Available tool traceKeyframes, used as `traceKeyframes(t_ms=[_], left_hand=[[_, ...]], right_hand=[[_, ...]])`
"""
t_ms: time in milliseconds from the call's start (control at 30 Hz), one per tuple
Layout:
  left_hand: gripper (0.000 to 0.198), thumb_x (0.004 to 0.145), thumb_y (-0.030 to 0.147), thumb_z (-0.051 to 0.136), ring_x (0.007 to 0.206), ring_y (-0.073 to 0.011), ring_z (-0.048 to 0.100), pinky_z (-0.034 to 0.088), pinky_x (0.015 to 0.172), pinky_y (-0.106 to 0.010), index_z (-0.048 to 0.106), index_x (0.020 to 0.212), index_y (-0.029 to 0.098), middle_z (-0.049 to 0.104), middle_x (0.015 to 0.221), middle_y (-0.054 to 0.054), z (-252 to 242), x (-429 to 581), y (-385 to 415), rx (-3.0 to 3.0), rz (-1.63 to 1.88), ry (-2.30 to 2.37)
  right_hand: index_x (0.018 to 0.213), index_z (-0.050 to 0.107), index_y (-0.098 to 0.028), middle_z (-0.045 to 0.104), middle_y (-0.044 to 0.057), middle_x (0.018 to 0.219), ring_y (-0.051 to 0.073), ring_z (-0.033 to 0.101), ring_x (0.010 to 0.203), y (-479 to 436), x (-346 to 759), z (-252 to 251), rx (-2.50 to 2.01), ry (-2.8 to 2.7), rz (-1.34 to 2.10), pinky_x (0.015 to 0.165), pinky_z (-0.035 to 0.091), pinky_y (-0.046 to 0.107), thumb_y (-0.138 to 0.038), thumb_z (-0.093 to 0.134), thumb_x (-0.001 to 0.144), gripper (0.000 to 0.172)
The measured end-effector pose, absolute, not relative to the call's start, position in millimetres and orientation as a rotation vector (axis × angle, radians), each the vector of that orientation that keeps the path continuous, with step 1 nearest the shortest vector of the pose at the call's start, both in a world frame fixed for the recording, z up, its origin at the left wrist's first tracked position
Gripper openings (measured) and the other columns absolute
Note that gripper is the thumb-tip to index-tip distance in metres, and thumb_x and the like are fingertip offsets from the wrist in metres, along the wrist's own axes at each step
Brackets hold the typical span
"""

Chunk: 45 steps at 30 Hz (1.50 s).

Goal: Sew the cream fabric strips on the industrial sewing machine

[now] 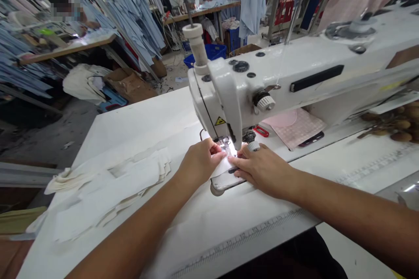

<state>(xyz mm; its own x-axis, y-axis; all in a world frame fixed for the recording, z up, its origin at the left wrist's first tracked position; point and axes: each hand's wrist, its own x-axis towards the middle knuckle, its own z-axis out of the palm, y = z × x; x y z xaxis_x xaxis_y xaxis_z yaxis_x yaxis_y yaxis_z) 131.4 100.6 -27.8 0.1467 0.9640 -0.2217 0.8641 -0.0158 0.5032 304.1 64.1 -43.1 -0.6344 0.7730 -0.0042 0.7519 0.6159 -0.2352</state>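
A small white fabric piece (223, 166) lies under the needle area of a white sewing machine (214, 96), lit by the machine's lamp. My left hand (200, 160) pinches its left side between thumb and fingers, close to the presser foot (225, 143). From the right, my right hand (263, 169) reaches in with its fingers closed at the fabric's other edge, beside the foot. The fingertips of both hands nearly meet there, and the exact grip of the right one is partly hidden. Layered white fabric pieces (121, 189) lie to the left on the white table (183, 222).
A ruler strip (242, 237) runs along the table's front edge. Behind the needle lie a red-handled small tool (261, 131) and pink checked cloth (299, 128) over a dark phone-like object (310, 138). Beyond, people work among hanging blue garments (131, 13) and a blue basket (214, 51).
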Motion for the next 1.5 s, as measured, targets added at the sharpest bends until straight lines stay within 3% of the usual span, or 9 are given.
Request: traceKeyframes(t_ms=[300, 567, 767, 900, 1267, 1500], left_hand=[[0.01, 0.075, 0.028, 0.055, 0.072, -0.0166, 0.059, 0.043, 0.063, -0.027, 0.053, 0.069, 0.02, 0.063, 0.075, 0.001, -30, 128, 99, 1.923, 0.257, 1.698], [0.012, 0.078, 0.025, 0.055, 0.069, -0.0165, 0.059, 0.044, 0.059, -0.027, 0.054, 0.068, 0.02, 0.063, 0.073, 0.0, -34, 124, 99, 2.114, 0.281, 1.664], [0.025, 0.089, 0.008, 0.038, 0.08, -0.0168, 0.058, 0.046, 0.072, -0.031, 0.061, 0.088, 0.017, 0.066, 0.084, -0.005, -43, 107, 90, 2.962, 0.52, 0.891], [0.025, 0.089, 0.005, 0.035, 0.086, -0.0151, 0.058, 0.049, 0.078, -0.029, 0.057, 0.099, 0.013, 0.065, 0.089, -0.006, -41, 105, 82, 3.027, 0.426, 0.61], [0.023, 0.091, 0.006, 0.035, 0.088, -0.0149, 0.056, 0.051, 0.08, -0.029, 0.055, 0.1, 0.013, 0.064, 0.092, -0.006, -46, 102, 79, 2.971, 0.515, 0.617], [0.025, 0.092, 0.007, 0.034, 0.077, -0.0126, 0.057, 0.051, 0.071, -0.026, 0.057, 0.099, 0.016, 0.065, 0.088, -0.004, -42, 100, 90, 2.982, 0.531, 0.63]], right_hand=[[0.11, 0.06, -0.018, 0.062, 0.012, 0.091, 0.022, 0.055, 0.081, 66, 304, -42, -1.301, -2.745, 0.315, 0.068, 0.04, 0.033, -0.028, 0.045, 0.092, 0.026], [0.115, 0.059, -0.021, 0.06, 0.011, 0.087, 0.023, 0.054, 0.083, 68, 306, -43, -1.304, -2.716, 0.321, 0.07, 0.041, 0.034, -0.031, 0.046, 0.091, 0.029], [0.11, 0.063, -0.019, 0.06, 0.009, 0.094, 0.018, 0.055, 0.083, 71, 321, -40, -1.08, -2.683, 0.567, 0.074, 0.045, 0.032, -0.023, 0.045, 0.092, 0.026], [0.106, 0.065, -0.018, 0.061, 0.009, 0.102, 0.017, 0.055, 0.088, 70, 327, -40, -0.98, -2.639, 0.591, 0.079, 0.045, 0.032, -0.018, 0.043, 0.092, 0.026], [0.109, 0.065, -0.021, 0.064, 0.008, 0.101, 0.017, 0.057, 0.086, 69, 328, -45, -0.923, -2.731, 0.29, 0.075, 0.044, 0.032, -0.017, 0.043, 0.092, 0.028], [0.107, 0.066, -0.023, 0.064, 0.008, 0.085, 0.019, 0.056, 0.08, 74, 325, -47, -1.044, -2.728, 0.271, 0.067, 0.043, 0.03, -0.023, 0.047, 0.091, 0.025]])
